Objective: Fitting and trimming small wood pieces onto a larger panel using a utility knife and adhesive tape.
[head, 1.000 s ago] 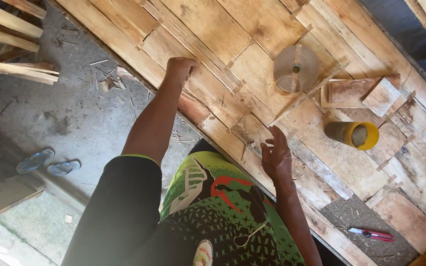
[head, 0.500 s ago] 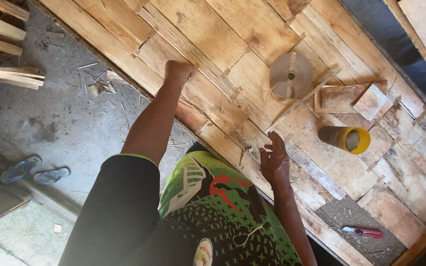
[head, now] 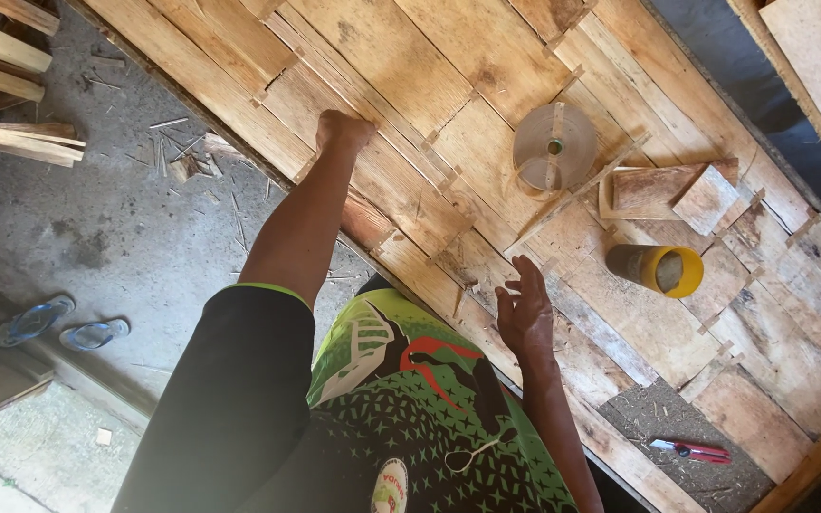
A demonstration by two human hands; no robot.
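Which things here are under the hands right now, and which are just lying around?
In hand:
left hand, resting on the plank tabletop
right hand, open above the planks

Lying about:
clear tape roll
yellow-rimmed can
wood blocks
red cutter
sandals

Yellow-rimmed can (head: 658,269), red knife (head: 690,450) (green-patterned shirt (head: 410,399)).
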